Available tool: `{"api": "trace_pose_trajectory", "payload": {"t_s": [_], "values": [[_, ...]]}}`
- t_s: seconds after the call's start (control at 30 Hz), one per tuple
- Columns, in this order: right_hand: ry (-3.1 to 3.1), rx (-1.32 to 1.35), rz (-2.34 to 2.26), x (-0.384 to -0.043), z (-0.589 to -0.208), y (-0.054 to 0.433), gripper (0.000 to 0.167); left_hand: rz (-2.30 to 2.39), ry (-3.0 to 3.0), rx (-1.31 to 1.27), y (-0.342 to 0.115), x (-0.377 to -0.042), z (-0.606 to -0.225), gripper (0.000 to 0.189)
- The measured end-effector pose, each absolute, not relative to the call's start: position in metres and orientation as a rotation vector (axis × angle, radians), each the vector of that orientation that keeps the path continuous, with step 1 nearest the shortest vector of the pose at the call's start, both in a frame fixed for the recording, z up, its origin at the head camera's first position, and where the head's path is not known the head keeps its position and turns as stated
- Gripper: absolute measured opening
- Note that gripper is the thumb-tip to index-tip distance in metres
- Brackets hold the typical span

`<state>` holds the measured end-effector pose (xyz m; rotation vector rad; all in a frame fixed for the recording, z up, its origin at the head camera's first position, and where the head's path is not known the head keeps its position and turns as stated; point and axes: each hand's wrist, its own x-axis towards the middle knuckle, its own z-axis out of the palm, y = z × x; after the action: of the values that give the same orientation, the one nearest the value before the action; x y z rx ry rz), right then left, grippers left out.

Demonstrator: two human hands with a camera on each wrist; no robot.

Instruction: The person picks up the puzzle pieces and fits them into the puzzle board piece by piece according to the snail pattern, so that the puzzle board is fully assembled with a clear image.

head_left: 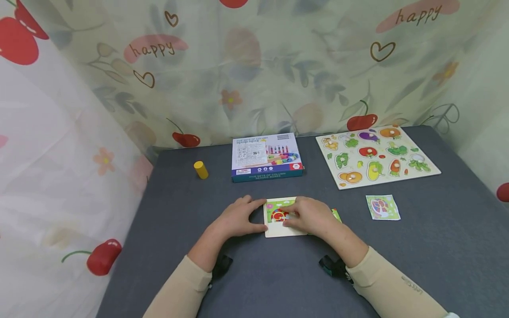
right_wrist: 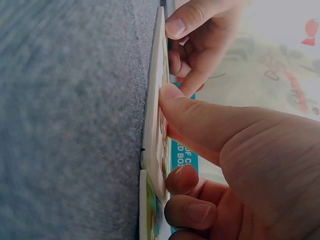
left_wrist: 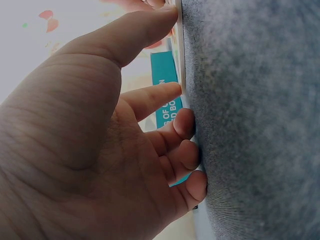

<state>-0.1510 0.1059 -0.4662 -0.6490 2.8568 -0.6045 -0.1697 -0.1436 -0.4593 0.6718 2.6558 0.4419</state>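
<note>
The small board [head_left: 273,230] lies flat on the worktop [head_left: 167,212] between your two hands, its near strip pale and plain, its colourful picture [head_left: 274,213] partly covered. Your left hand [head_left: 238,217] is spread: thumb and index finger stand apart against the board's left edge, one near each corner, with the other fingertips resting beside it. That wide brace probably stops the board sliding or turning. Your right hand [head_left: 313,215] comes over the board from its right, thumb and index fingertips a little apart on the picture; whether they pinch a loose piece or merely press, I cannot tell. Just right of the board, mostly hidden by that hand, is a green-printed piece [head_left: 336,215]. Well to the board's right lies a square card [head_left: 383,207], face up, perhaps for you to glance at. Beyond the board sits a printed box [head_left: 266,159]; beyond and left, a yellow cylinder [head_left: 201,170]; beyond and right, a vegetable puzzle [head_left: 381,161], all presumably set back to give your wrists room.
</note>
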Motion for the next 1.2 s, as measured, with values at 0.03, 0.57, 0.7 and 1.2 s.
{"api": "trace_pose_trajectory", "payload": {"t_s": [0.03, 0.57, 0.7, 1.2], "values": [[2.856, -0.645, -0.604, -0.151, -0.466, 0.106, 0.046, 0.442, 2.656, 0.671, -0.144, -0.170, -0.460, 0.084], [2.864, -0.745, -0.592, -0.149, -0.462, 0.107, 0.048, 0.448, 2.651, 0.671, -0.145, -0.169, -0.457, 0.084], [2.861, -0.726, -0.603, -0.147, -0.451, 0.108, 0.049, 0.448, 2.652, 0.671, -0.144, -0.169, -0.457, 0.085], [2.885, -0.726, -0.722, -0.137, -0.408, 0.122, 0.050, 0.453, 2.658, 0.670, -0.145, -0.171, -0.461, 0.086]]}}
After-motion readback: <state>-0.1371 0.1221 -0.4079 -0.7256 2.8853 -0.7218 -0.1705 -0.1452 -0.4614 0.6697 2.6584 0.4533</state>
